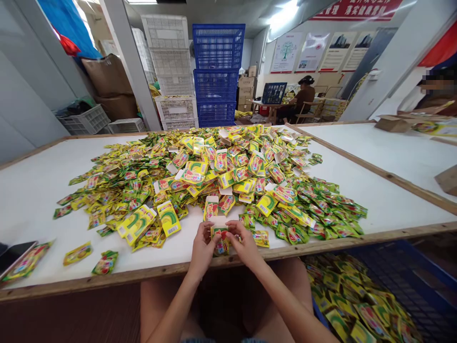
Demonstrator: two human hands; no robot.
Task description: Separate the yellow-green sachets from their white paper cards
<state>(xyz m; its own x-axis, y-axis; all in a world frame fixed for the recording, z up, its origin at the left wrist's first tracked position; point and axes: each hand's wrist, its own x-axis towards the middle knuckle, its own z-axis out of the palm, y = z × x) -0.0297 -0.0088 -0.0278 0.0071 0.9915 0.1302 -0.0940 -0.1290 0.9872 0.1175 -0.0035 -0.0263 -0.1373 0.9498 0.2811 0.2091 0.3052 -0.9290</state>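
Observation:
Close to the table's front edge, my left hand point(204, 245) and my right hand point(244, 242) hold one small yellow-and-green box point(220, 230) between them. Its white top flap stands up, and fingers cover its sides. Below the thumbs, a yellow printed surface shows; whether it is the box or a packet cannot be made out. Just beyond lies another open box point(211, 207). A big heap of green and yellow packets point(321, 207) with boxes on top spreads behind my hands. Left of them, a yellow box point(169, 219) rests on the heap's edge.
The white table point(32, 186) has a raised wooden rim point(117, 281). At the left lie a phone point(16, 257) and loose packets point(106, 262). A blue crate point(403, 271) of boxes stands below right. Stacked blue crates point(218, 71) rise behind; a person point(303, 100) sits farther back.

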